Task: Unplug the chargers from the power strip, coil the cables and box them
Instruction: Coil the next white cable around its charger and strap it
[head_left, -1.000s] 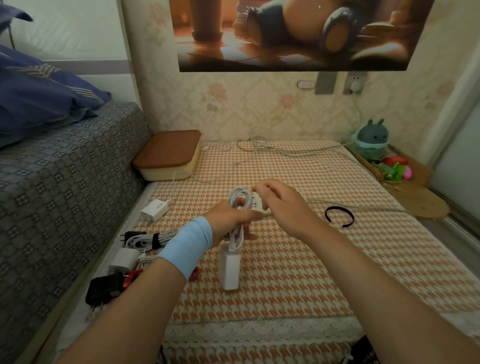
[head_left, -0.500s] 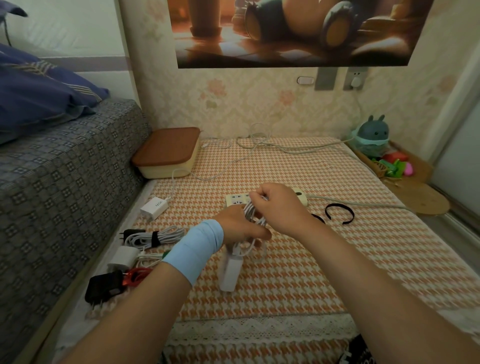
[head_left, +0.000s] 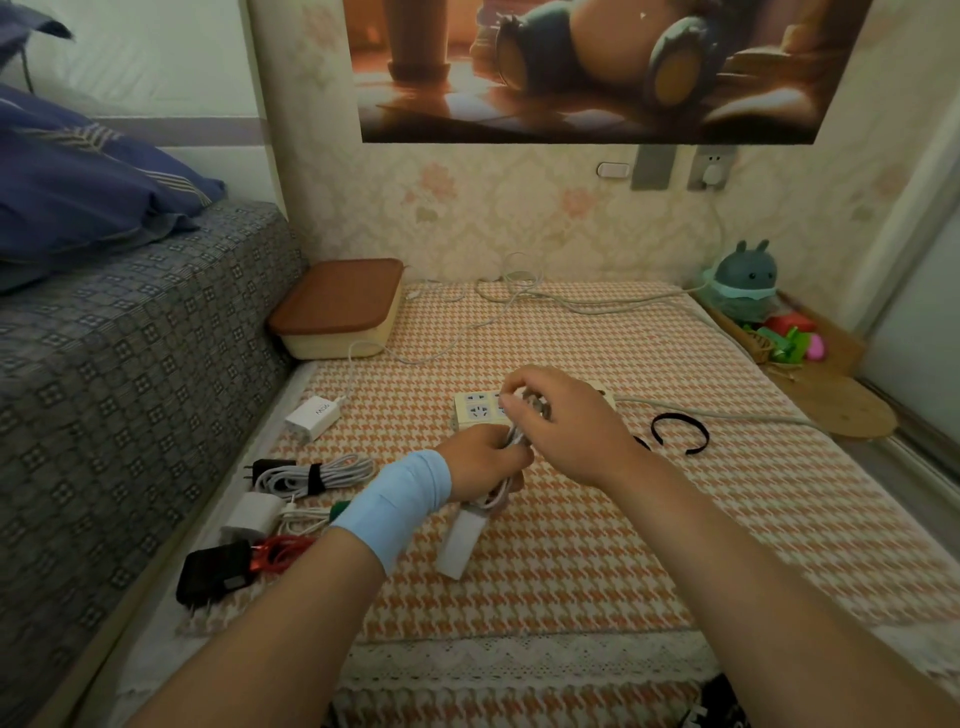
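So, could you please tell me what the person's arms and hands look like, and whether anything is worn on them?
No sleeve shows on either arm. A wide light-blue fabric band wraps the wrist just behind the left hand, smooth and without visible markings. The right hand and its wrist carry nothing: no watch, ring or glove can be seen.

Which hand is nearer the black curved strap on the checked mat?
Right. The right hand is just left of the black curved strap; the left hand lies farther left.
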